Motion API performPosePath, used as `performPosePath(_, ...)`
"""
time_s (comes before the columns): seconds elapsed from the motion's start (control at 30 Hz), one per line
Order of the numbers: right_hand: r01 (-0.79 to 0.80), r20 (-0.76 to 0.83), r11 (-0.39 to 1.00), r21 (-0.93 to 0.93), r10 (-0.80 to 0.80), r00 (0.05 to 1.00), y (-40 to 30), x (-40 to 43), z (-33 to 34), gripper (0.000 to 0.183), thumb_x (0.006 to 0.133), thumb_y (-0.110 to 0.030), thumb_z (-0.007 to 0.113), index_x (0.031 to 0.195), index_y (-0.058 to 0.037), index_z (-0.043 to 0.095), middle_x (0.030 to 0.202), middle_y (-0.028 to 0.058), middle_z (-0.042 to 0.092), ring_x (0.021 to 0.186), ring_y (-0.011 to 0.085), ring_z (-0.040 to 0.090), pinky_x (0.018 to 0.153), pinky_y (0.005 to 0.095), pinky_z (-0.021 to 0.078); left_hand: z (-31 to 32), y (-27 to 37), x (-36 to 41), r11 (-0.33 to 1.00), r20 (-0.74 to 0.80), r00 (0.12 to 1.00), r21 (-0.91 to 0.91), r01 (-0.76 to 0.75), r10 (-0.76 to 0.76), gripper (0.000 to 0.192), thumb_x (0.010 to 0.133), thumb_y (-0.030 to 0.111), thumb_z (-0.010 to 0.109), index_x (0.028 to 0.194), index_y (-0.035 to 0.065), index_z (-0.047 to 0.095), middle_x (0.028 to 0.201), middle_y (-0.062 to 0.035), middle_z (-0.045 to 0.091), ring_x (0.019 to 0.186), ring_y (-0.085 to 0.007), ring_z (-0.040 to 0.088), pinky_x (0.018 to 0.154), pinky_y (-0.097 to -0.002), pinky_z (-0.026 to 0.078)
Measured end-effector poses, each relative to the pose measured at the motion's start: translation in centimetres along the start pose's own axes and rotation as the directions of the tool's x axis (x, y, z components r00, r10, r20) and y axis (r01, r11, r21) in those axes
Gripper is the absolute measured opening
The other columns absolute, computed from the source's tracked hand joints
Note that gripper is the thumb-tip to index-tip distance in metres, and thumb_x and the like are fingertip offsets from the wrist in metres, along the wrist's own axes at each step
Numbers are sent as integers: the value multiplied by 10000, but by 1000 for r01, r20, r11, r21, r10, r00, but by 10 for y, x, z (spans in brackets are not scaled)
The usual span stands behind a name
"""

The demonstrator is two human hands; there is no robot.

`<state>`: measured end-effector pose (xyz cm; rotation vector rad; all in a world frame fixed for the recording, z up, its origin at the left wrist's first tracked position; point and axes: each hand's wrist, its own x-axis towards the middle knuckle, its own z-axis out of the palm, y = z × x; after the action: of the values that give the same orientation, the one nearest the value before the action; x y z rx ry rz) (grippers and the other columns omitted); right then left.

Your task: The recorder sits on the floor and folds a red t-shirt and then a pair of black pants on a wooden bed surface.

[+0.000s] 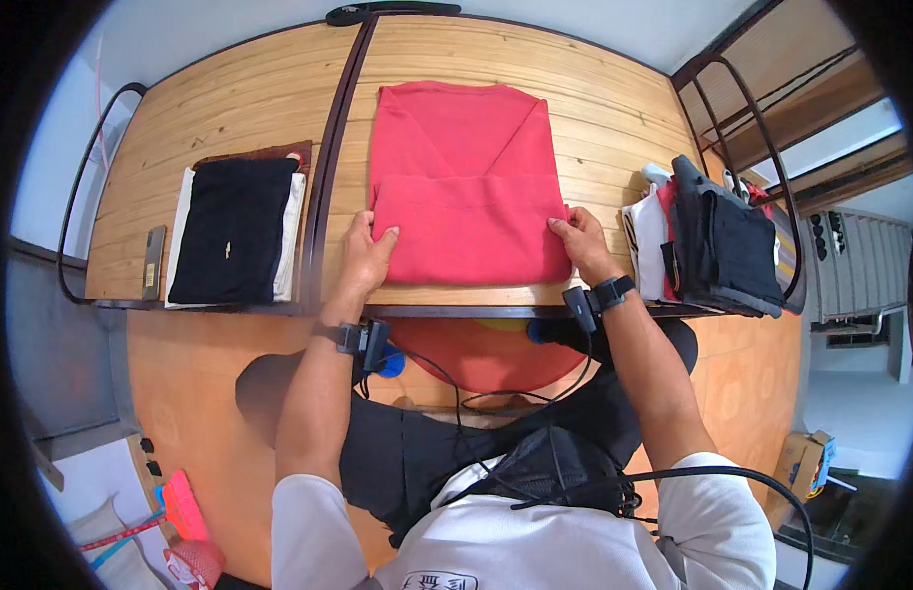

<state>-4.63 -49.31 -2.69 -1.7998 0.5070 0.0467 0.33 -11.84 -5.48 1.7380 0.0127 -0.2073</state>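
A red garment (467,184) lies folded into a near rectangle on the wooden slatted surface (611,125), its lower part turned up over the middle. My left hand (369,251) pinches its left edge near the lower corner, thumb on top of the cloth. At the right edge, my right hand (580,240) grips the cloth between thumb and fingers. The fingertips under the cloth are hidden. Diagonal fold lines run down from the garment's upper part. Both wrists wear strapped devices with cables.
To the left, a black folded garment (231,228) lies on white and brown cloths, beside a phone (154,262). Several folded clothes (715,243) are piled at the right by a dark metal rail (766,140). A red round stool (493,354) stands below the front edge.
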Motion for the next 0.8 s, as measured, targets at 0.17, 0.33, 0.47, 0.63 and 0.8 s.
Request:
performPosePath(0.17,314,-67,945,-91,-321,945,-4,1,-2,177,974,-120,721,1103,-2,691,966,47,717,850,117,636,790,289,539,-5,22,-2,981,39,985,-110,-162,167,278,1044,17,636,1308,-12,555,1275,-129,672,1165,-175,649,1057,-330,524)
performPosePath(0.33,290,-85,956,35,-286,954,3,15,3,224,990,-145,693,1149,14,689,987,76,730,887,143,653,814,311,541,-6,27,7,970,-37,996,-228,-87,81,287,1027,22,659,1285,-22,542,1224,-157,700,1135,-187,660,1004,-326,526)
performPosePath(0.47,68,-143,972,-226,-102,984,9,22,13,297,1025,-200,684,1205,35,676,1096,96,750,980,166,685,888,331,547,0,18,16,997,-102,994,-62,-36,29,351,1055,98,671,1342,-33,520,1236,-176,720,1119,-196,693,982,-338,556)
performPosePath(0.63,114,-182,928,-353,-188,965,1,15,13,455,1006,-345,696,1228,52,680,1098,231,761,1031,367,730,919,448,559,-2,24,19,986,-185,982,168,4,28,425,1037,202,732,1355,-22,562,1111,-177,770,978,-219,749,850,-360,599)
performPosePath(0.8,168,-204,812,-559,-331,922,-1,21,14,500,978,-365,737,1238,56,665,1083,250,736,996,424,711,908,509,553,0,32,19,942,-246,960,333,-48,136,384,979,235,794,1258,2,671,1066,-176,785,931,-240,767,804,-367,592)
